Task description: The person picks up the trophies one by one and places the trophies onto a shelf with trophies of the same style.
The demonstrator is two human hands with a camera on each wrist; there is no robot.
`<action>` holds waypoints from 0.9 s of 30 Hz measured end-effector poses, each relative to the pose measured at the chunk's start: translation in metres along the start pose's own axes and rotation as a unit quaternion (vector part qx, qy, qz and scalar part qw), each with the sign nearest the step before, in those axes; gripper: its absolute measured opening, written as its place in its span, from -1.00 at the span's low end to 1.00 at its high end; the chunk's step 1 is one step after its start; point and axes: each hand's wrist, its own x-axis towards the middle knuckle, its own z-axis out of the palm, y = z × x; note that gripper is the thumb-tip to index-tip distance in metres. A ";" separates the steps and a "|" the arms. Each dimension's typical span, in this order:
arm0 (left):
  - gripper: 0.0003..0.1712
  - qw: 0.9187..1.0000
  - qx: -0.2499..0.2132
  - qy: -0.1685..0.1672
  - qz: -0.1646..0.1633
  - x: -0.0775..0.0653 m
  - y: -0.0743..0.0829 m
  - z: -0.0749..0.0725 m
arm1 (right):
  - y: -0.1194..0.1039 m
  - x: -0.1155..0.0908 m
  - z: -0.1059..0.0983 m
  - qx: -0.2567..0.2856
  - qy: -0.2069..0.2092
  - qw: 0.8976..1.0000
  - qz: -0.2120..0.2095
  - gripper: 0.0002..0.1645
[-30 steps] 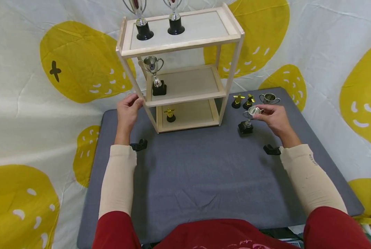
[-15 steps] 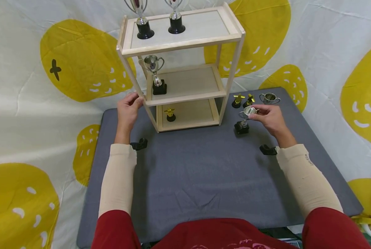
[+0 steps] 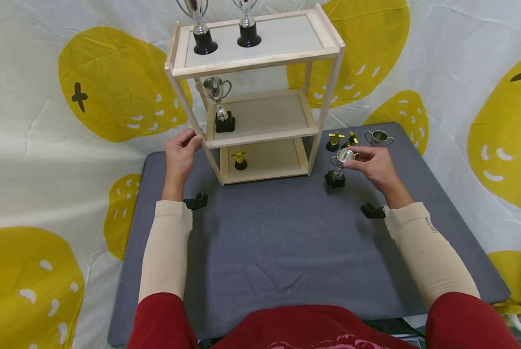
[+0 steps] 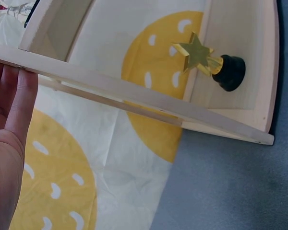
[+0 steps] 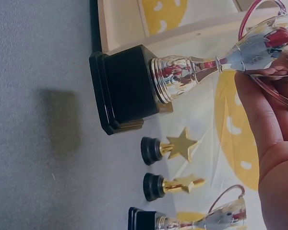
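Note:
My right hand (image 3: 377, 168) holds a small silver trophy cup (image 3: 335, 179) by its bowl and handle, right of the shelf. In the right wrist view, the trophy's square black base (image 5: 127, 88) hangs above the table with its shadow apart from it. My left hand (image 3: 181, 157) grips the left front post (image 4: 110, 88) of the wooden shelf (image 3: 260, 142) at middle-board height. On the middle board, at the left, stands a silver trophy cup (image 3: 224, 122). A gold star trophy (image 4: 198, 51) stands on the bottom board.
Two taller trophies (image 3: 204, 43) with round black bases stand on the top board. Behind my right hand, two gold star trophies (image 3: 333, 140) and another silver cup (image 3: 379, 138) stand on the grey table (image 3: 260, 242). A patterned curtain (image 3: 33, 145) hangs behind.
My right hand has moved a little to the left with the silver trophy cup, closer to the shelf. The left hand has stayed on the post.

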 end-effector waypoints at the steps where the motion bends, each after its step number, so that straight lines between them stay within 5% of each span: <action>1: -0.63 1.000 -0.002 0.001 -0.002 0.000 0.000 0.000 | -0.001 0.000 0.001 0.005 -0.002 1.000 -0.004 -0.49; 8: -0.60 1.000 0.007 -0.004 -0.001 0.000 -0.001 -0.001 | -0.007 0.000 0.007 0.026 -0.019 0.999 -0.021 -0.49; 27: -0.58 1.000 0.015 -0.010 0.013 0.002 -0.003 0.000 | -0.024 -0.004 0.020 -0.018 -0.019 0.999 -0.027 -0.46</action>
